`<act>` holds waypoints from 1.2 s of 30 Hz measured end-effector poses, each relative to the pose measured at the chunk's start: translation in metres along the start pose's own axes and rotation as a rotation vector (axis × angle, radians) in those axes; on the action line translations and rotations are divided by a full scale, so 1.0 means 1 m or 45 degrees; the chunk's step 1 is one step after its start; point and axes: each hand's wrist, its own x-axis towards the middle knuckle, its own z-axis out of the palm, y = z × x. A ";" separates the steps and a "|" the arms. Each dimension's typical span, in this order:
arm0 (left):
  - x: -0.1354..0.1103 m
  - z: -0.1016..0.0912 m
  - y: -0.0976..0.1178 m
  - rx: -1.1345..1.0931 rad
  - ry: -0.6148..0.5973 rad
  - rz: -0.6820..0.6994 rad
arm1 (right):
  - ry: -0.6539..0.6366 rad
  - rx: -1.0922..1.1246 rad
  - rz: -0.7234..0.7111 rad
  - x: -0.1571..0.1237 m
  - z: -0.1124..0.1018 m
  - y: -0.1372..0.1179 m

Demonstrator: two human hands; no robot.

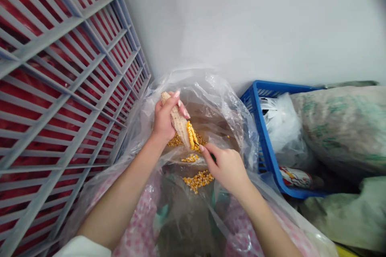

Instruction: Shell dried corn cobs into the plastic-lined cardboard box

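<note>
My left hand (165, 118) is wrapped round a corn cob (180, 122), holding it tilted over an open clear plastic bag (223, 100). Most of the cob is bare; a strip of yellow kernels (191, 134) is left at its lower end. My right hand (225, 166) is closed on a thin dark tool (211, 154), and the tool's tip meets the kernels at the cob's lower end. Loose yellow kernels (197, 179) lie on the plastic below and inside the bag.
A grey slatted grid with red behind it (60, 88) leans at the left. A blue plastic crate (265, 136) holding white bags stands at the right, beside bulky woven sacks (340, 128). A plain white wall (256, 20) is behind. Pink patterned cloth (141, 225) lies under the plastic.
</note>
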 end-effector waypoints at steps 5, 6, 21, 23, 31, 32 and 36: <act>-0.001 0.001 0.008 -0.199 0.052 -0.062 | 0.120 -0.010 0.158 0.002 0.010 -0.010; 0.000 0.000 0.010 -0.235 0.082 -0.077 | 0.149 -0.017 0.178 0.002 0.012 -0.011; 0.009 -0.015 0.004 -0.513 0.232 -0.258 | 0.453 -0.062 -0.003 0.004 0.015 -0.007; 0.008 -0.012 0.003 -0.527 0.271 -0.295 | 0.407 -0.080 0.038 0.005 0.011 -0.004; -0.004 0.002 0.020 -0.418 0.203 0.044 | 0.353 0.200 0.287 0.007 -0.002 -0.004; -0.006 0.002 0.023 -0.407 0.191 0.081 | 0.373 0.231 0.253 0.006 -0.002 -0.005; -0.015 0.005 0.024 -0.251 0.043 0.152 | 0.499 0.089 0.124 0.005 0.003 -0.008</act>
